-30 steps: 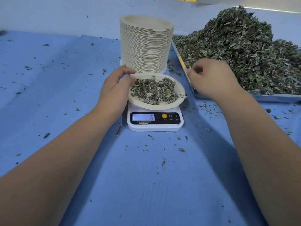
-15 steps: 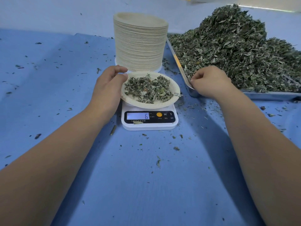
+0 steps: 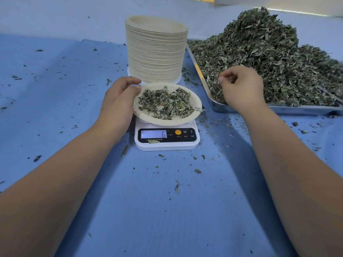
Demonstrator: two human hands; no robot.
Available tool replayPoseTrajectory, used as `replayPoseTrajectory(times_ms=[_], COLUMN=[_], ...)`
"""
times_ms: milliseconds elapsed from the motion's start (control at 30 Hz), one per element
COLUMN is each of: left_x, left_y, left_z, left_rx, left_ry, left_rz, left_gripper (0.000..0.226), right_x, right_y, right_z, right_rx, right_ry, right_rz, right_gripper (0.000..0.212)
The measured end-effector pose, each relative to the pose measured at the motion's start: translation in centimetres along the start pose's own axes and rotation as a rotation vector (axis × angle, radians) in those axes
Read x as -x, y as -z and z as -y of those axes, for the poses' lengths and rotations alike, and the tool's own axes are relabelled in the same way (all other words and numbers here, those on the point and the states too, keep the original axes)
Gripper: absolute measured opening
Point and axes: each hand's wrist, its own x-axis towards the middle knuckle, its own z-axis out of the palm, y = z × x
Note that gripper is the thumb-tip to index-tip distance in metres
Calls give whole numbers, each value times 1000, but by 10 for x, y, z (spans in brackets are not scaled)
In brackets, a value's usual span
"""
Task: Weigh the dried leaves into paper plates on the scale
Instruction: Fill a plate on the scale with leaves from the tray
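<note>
Left hand (image 3: 118, 101) grips plate (image 3: 167, 121) rim on scale (image 3: 167, 145); right hand (image 3: 241, 88) pinches leaves (image 3: 259, 52) over tray (image 3: 278, 108). Add sparingly; let go of plate before reading.

Worktop (image 3: 157, 210): blue cloth cover, creased on the left. Directly on it: white scale (image 3: 167, 144) at centre, stack of paper plates (image 3: 156, 52) just behind it, metal tray (image 3: 278, 109) to the right. Leaf crumbs (image 3: 177, 186) scattered all over, densest between scale and tray. One short stem (image 3: 124, 150) left of the scale.
</note>
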Motion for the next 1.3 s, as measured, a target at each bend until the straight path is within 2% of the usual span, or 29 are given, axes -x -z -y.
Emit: replayPoseTrajectory(times_ms=[200,333,433,500,567,633,700,767,900,1067,1233,1300], left_x=[-2,0,1,1,0,-1,-1,-1,-1,0,3,4], left_y=[1,1,1,2,2,2,3,3,2,3,3,3], left_z=[3,1,0,0,0,0,0,0,1,4,-1,0], left_rx=[7,12,11,5,2,13,24,27,24,-35,-47,-54], left_ry=[0,13,22,20,11,6,8,5,-19,-90,-170,-177], left_rz=[-3,13,20,23,18,12,13,16,51,90,97,125], left_gripper=[20,22,24,24,25,25,27,28,27,35,47,47], right_x=[5,8,17,28,42,52,57,57,51,56,54,51], right_y=[1,7,7,4,0,-5,-7,-7,-4,-6,-6,-4], right_z=[11,30,57,77,93,99,99,97,92,90,91,88], right_rx=[-160,-394,-524,-589,-552,-399,-246,-236,-299,-172,-261,-212], right_ry=[121,147,219,301,384,499,577,559,508,626,561,556], right_rz=[-124,-211,-161,-54,112,268,358,417,432,484,361,403], right_gripper=[10,14,13,10,10,10,10,10,13,12,14,14])
